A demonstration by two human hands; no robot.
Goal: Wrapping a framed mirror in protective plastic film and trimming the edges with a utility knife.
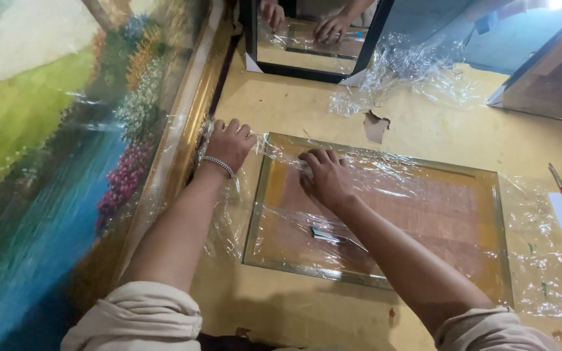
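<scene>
Single head cam, looks steeply down and forward over own forearms, close range. Yellow worktop [424,123] fills frame; far edge cut by black-framed mirror [307,68], left edge by leaning painting [47,162]. No second view.
</scene>
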